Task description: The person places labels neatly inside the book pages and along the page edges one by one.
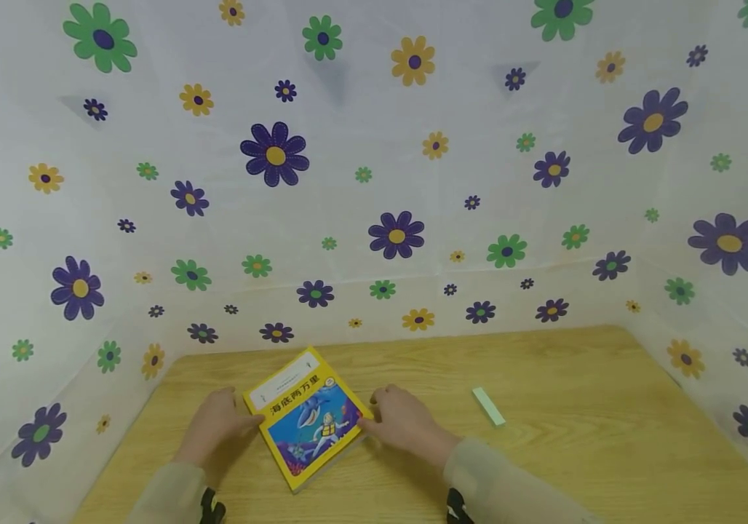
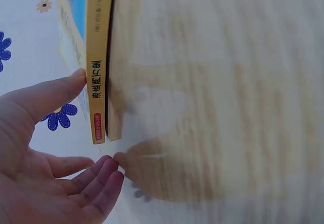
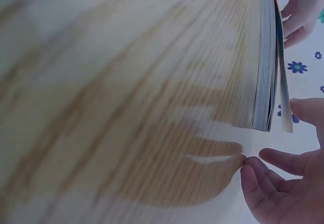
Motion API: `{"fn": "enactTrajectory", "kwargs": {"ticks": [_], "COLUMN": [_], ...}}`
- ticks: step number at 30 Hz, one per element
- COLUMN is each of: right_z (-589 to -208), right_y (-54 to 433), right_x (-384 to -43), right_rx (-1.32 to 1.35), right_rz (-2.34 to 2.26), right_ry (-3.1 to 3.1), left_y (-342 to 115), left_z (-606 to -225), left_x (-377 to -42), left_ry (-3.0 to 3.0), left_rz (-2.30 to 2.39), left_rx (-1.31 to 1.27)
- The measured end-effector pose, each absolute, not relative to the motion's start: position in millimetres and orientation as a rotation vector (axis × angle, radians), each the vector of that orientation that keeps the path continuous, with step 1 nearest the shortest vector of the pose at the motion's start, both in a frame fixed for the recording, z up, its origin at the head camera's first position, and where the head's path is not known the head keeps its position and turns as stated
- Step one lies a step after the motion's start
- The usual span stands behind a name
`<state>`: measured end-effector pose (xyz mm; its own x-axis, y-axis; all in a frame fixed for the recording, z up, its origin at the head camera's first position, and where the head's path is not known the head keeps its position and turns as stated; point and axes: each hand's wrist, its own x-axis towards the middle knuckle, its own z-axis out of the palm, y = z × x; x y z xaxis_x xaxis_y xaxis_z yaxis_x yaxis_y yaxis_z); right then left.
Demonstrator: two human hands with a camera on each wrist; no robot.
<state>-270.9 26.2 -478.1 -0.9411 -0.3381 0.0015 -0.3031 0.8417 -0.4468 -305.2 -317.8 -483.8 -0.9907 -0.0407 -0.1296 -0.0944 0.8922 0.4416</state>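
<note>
A yellow paperback book point(image 1: 321, 429) with Chinese lettering and an underwater picture lies face up and askew on the table. My left hand point(image 1: 213, 422) is at its left side, the thumb touching the spine point(image 2: 96, 87) and the other fingers loosely bent beside the book. On the opposite side is my right hand point(image 1: 410, 422). Its thumb touches the edge of the front cover point(image 3: 285, 97), which stands slightly apart from the pages point(image 3: 263, 82). The right fingers are relaxed, with their tips at the tabletop.
To the right of the book a pale green bar point(image 1: 488, 406) lies on the wood-grain table point(image 1: 577, 451). A white flower-patterned sheet point(image 1: 341, 218) rises along the table's back and both sides.
</note>
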Motion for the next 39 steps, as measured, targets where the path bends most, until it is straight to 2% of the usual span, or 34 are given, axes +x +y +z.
{"fn": "enactTrajectory", "kwargs": {"ticks": [9,24,39], "right_z": [-476.1,-476.5,-474.6], "right_y": [23.4,19.7,19.7], "right_x": [-270.5,-272.4,-270.8], "right_rx": [-0.473,-0.522,-0.464], "right_rz": [-0.693,-0.757,-0.938], "right_ry": [2.926,2.929,2.834], "left_y": [-318.8,-316.4,-308.6], "left_z": [-485.6,-479.8,-473.9], "left_x": [-312.0,-318.7,-306.7], "left_ry": [2.894,2.859,2.788], "left_rz": [0.848,0.824,1.0], "left_rx": [-0.096,-0.101,-0.151]}}
